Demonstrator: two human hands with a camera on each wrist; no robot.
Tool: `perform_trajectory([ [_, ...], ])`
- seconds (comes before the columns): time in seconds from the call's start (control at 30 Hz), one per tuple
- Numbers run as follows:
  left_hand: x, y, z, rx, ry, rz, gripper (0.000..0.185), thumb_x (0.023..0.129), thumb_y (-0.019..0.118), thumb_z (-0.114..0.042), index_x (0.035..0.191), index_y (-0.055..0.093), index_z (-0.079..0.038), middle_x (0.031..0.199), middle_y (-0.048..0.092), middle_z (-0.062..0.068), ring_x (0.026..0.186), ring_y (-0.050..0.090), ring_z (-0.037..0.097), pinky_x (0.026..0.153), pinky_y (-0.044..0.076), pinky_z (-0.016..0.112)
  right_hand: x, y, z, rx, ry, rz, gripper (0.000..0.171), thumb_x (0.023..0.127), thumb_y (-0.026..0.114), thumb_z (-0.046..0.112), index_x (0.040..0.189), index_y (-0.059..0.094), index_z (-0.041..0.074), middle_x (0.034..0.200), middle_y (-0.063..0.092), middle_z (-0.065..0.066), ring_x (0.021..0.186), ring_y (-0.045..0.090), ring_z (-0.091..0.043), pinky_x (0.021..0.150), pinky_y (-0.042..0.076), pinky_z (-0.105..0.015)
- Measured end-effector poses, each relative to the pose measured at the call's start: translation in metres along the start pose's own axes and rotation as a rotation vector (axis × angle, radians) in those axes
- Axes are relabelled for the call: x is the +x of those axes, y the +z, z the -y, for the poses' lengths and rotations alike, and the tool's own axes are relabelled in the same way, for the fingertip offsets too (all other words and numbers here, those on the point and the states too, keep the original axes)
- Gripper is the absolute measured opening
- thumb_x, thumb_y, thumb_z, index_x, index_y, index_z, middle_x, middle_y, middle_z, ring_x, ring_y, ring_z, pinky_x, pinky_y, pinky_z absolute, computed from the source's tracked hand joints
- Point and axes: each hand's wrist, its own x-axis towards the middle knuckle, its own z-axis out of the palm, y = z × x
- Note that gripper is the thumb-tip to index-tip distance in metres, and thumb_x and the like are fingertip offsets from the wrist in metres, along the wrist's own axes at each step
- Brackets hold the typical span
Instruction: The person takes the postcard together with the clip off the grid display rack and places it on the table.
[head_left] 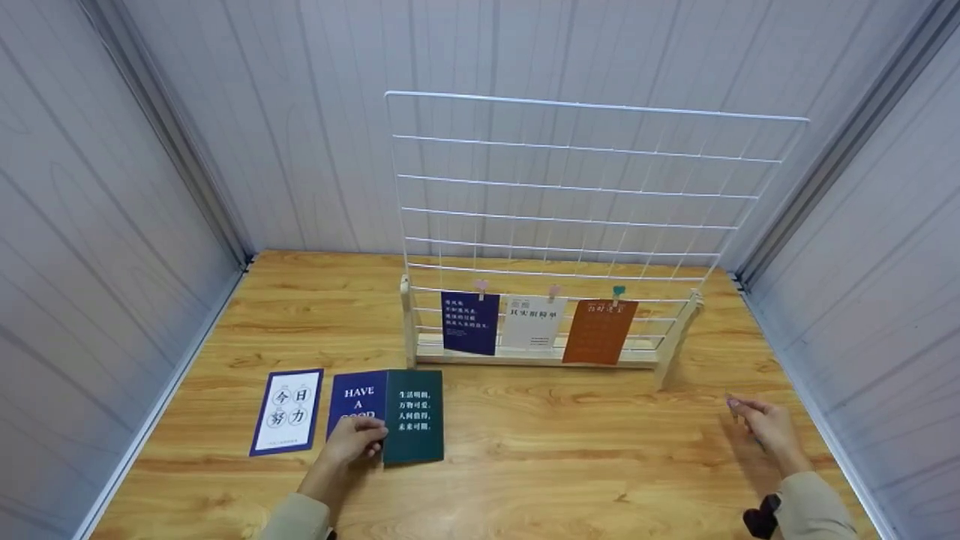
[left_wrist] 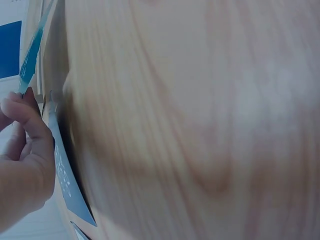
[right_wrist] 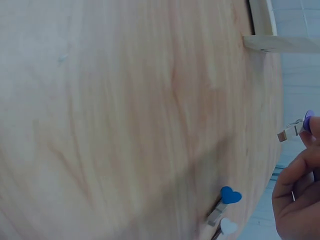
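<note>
My left hand (head_left: 356, 439) pinches the left edge of a dark green card (head_left: 414, 427) with white characters, which lies on the wooden table (head_left: 570, 465). In the left wrist view the fingers (left_wrist: 27, 150) hold that card (left_wrist: 67, 182), seen nearly edge-on. A blue "HAVE A GOOD" card (head_left: 357, 399) lies partly under the hand. Beside it is a white card (head_left: 287, 411) with a blue border. My right hand (head_left: 759, 424) hovers at the right and pinches a small wooden clip (right_wrist: 295, 129) with a purple heart.
A white wire grid (head_left: 577, 210) on a wooden stand (head_left: 540, 358) carries three clipped cards: dark blue (head_left: 470, 322), white (head_left: 534, 321) and orange (head_left: 599, 331). Two spare clips, with a blue heart (right_wrist: 228, 196) and a white heart (right_wrist: 228, 227), lie below my right hand. Grey walls close in three sides.
</note>
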Motion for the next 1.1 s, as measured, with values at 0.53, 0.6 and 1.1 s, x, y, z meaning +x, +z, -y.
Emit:
perform_trajectory([
  [0.53,-0.004,0.011,0.0,0.066,0.07,-0.04,0.014,0.077,0.06,0.004,0.087,0.06,0.013,0.06,0.056,0.007,0.045,0.048,0.008,0.042,0.039,0.018,-0.011,-0.006,-0.027,-0.188,0.09,0.061,0.049,0.089,0.049,0.034,0.111,0.053,-0.01,0.107,0.056,-0.023,0.102,0.046,-0.042,0.079,0.042,-0.044],
  [0.6,-0.004,0.012,0.0,0.083,0.077,-0.047,0.014,0.076,0.06,0.004,0.087,0.061,0.012,0.059,0.056,0.006,0.044,0.048,0.008,0.041,0.04,0.018,-0.012,-0.006,-0.029,-0.188,0.099,0.06,0.048,0.089,0.049,0.032,0.111,0.053,-0.011,0.107,0.055,-0.024,0.104,0.043,-0.044,0.08,0.041,-0.045],
  [1.1,-0.005,0.01,0.0,0.122,0.069,-0.055,0.012,0.079,0.056,0.002,0.085,0.062,0.011,0.06,0.057,0.008,0.045,0.051,0.011,0.042,0.045,0.022,-0.012,-0.005,-0.041,-0.286,0.074,0.03,0.045,0.089,0.049,0.028,0.106,0.056,-0.013,0.1,0.058,-0.024,0.098,0.047,-0.043,0.079,0.041,-0.046],
])
